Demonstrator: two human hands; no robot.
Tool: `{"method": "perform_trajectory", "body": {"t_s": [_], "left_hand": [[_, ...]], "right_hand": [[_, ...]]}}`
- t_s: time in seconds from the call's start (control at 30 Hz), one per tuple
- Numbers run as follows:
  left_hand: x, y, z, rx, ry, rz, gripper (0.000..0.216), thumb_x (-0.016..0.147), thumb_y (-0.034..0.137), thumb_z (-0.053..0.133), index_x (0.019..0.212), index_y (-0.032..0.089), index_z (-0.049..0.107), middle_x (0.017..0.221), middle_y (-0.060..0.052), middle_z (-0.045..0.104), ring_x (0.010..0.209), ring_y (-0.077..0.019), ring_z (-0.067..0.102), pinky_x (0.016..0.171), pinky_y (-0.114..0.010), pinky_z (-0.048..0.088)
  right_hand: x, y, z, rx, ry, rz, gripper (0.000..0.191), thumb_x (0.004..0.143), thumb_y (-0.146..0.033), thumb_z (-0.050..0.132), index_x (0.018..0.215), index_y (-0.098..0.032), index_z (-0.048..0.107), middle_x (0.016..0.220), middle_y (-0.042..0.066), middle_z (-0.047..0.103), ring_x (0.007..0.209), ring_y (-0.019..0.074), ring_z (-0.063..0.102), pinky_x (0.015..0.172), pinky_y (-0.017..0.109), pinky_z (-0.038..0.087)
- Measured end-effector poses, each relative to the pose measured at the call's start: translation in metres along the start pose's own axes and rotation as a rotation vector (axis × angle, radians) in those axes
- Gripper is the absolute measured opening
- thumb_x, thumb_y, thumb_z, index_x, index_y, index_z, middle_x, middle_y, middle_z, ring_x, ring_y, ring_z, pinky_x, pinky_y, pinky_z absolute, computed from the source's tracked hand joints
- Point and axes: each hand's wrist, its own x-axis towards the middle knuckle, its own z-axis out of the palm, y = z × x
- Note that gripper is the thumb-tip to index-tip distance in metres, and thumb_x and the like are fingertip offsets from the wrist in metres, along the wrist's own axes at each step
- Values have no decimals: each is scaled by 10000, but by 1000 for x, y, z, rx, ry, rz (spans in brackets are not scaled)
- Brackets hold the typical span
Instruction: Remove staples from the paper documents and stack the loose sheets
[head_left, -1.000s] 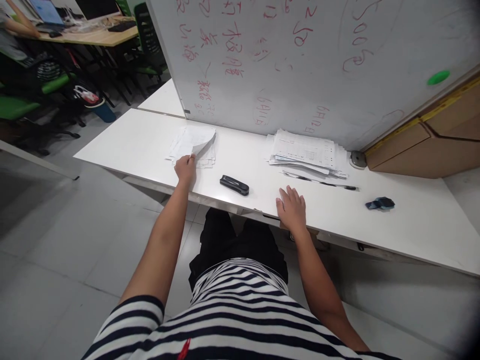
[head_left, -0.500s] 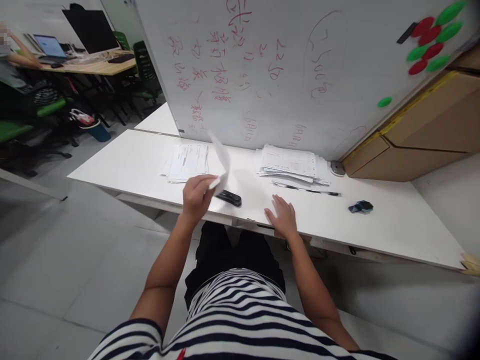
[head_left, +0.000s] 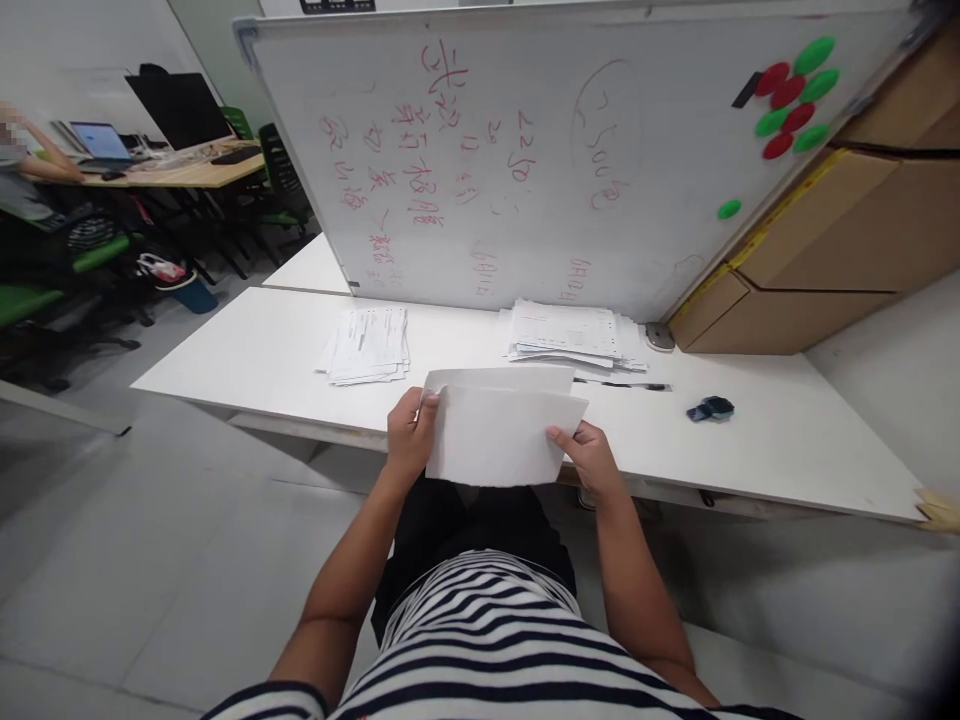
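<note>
Two overlapping white sheets of paper are held out in front of me over the table's near edge, their facing sides blank. My left hand pinches their left edge, thumb on top. At the right edge, my right hand grips the paper between thumb and fingers. Beyond the sheets, a smaller paper stack lies on the left and a thicker paper stack on the right. The black stapler seen earlier is hidden, apparently behind the sheets.
The white table runs along a whiteboard with red writing and magnets. A black strip, a dark blue object and a grey device lie at right. Cardboard boxes stand behind. Another person's arm shows far left.
My left hand has brought the paper down from upright to facing me. My right hand has lifted off the table and taken the paper's right edge. The view has tilted up slightly.
</note>
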Motion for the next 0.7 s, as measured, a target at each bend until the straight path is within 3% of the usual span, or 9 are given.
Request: {"method": "perform_trajectory", "body": {"t_s": [0.13,0.3,0.47,0.7], "left_hand": [[-8,-4,8,-70,-59,-162,342,825,579,540,729,253,580,700,-5,536,683,-176,495,626,-281,387],[-15,0,14,-144,-180,-319,307,819,554,570,903,267,641,842,-7,628,802,-189,569,680,-274,423],[-15,-5,14,-241,-180,-386,330,802,548,597,943,257,662,909,-15,661,845,-189,593,703,-273,448],[-14,-20,18,-364,-118,-462,362,764,552,632,958,248,664,881,-12,685,800,-185,623,666,-270,476]], "right_hand": [[-1,2,1,-78,104,14,424,689,-542,725,861,-155,705,857,73,732,746,230,650,616,327,508],[-4,6,-1,-113,154,13,444,698,-549,709,890,-149,705,869,66,731,753,223,649,629,318,497],[-8,7,-1,-121,176,27,449,694,-571,701,862,-155,694,816,54,720,715,215,633,595,311,488],[-3,12,0,-78,329,-124,357,666,-526,737,757,-205,611,684,-6,624,645,147,565,609,279,470]]}}
